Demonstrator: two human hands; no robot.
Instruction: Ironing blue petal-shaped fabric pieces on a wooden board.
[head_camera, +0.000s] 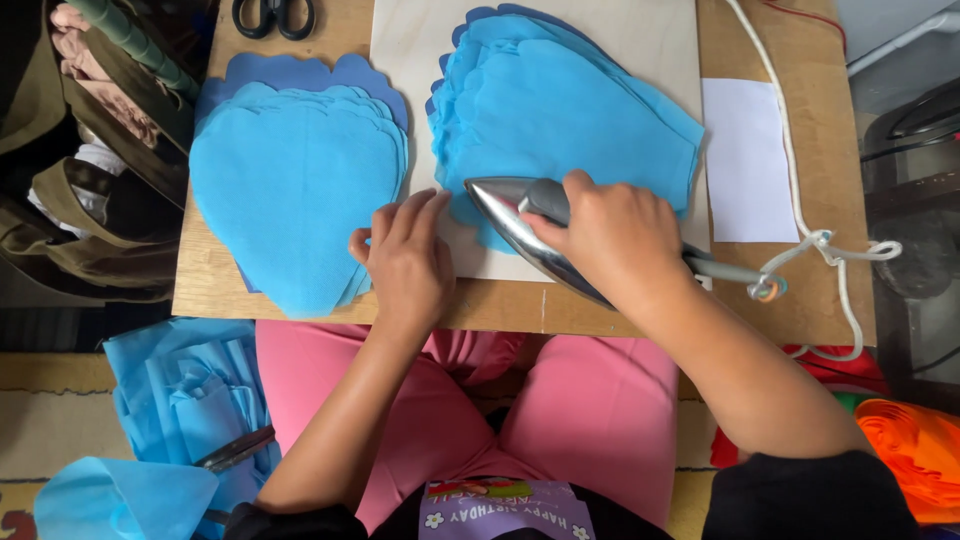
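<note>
Pink trousers (590, 400) lie closest, under both forearms, with the edge of the wooden counter (800, 300) just beyond them. Low and left of the left hand, on the floor, sits a heap of blue scraps (190, 400) with a dark metal tool (235, 450) lying on it. Above that heap, just left of the left hand, a stack of blue petal-shaped pieces (290, 200) lies flat on the counter. The left hand (405, 260) rests palm down with its fingers spread and loose, grasping nothing, its fingertips at the edge of a pale board (620, 30) and touching the stack's right rim. Beyond it, at the counter's far edge, lie black scissors (273, 15). Between the hands and beyond them, a second stack of blue pieces (560, 110) lies on the board. The right hand (610, 235) is clenched around the grey handle of an iron (510, 225), whose shiny nose points toward the left hand and sits on the lower edge of that second stack. Right of the right hand lies a white sheet (745, 160), and a white cord (800, 200) runs across the counter to the iron's back end.
</note>
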